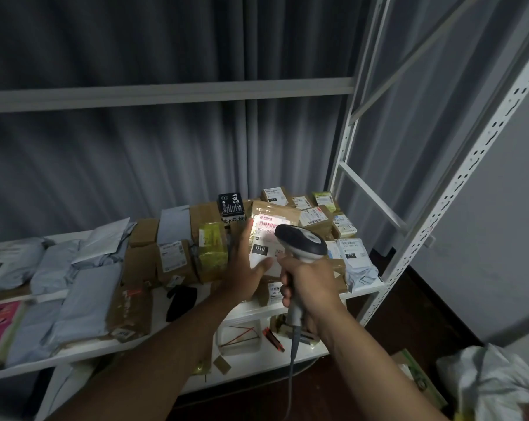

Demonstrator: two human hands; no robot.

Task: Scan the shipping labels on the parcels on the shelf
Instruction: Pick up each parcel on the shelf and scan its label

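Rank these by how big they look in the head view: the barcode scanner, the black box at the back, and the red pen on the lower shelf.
1. barcode scanner, though it is nearest the camera
2. black box
3. red pen

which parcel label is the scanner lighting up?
The brown parcel with the red barcode and black "010" tag, propped by the left hand; only its label glows under the scanner.

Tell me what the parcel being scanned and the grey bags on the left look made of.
The brown box-shaped parcel looks like matte cardboard with a white paper label, lit by the scanner. The grey-blue flat bags look like soft plastic mailers: creased, with a slight sheen, though the picture is dim.
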